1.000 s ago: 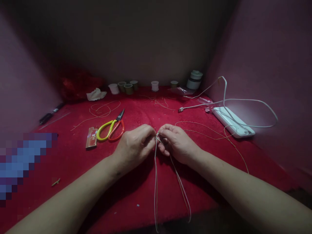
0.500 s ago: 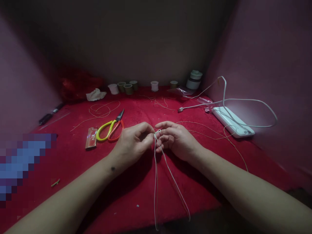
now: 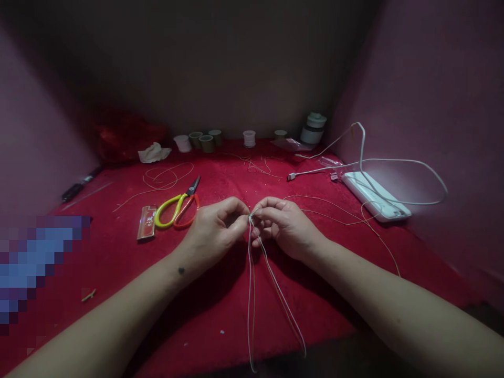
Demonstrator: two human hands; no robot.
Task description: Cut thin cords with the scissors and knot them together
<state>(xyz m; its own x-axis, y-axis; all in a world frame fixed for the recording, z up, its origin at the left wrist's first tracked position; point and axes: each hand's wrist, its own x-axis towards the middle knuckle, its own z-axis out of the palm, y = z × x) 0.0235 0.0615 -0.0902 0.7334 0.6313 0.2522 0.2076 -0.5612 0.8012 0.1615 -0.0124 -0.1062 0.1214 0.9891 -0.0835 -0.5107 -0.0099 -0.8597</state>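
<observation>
Thin pale cord [image 3: 249,294] hangs in two long loops from a small knot at the centre, down past the front of the red cloth. My left hand [image 3: 220,223] pinches the cord at the knot between thumb and forefinger. From the other side, my right hand [image 3: 285,223] pinches it close by, fingertips nearly meeting the left ones. The knot itself is small and partly hidden by the fingers. Scissors [image 3: 177,210] with yellow and red handles lie just left of my left hand. Further thin cord [image 3: 326,200] trails off to the right behind my right hand.
Red cloth [image 3: 189,310] covers the surface. Left of the scissors lies a small flat packet [image 3: 147,223]. Several thread spools [image 3: 207,143] and a lidded jar [image 3: 313,129] stand along the back. A white power bank [image 3: 376,197] with a white cable [image 3: 413,161] lies right.
My right thumb and forefinger have closed on the small loop at the knot, which stood visible before. My left hand keeps its pinch in about the same place.
</observation>
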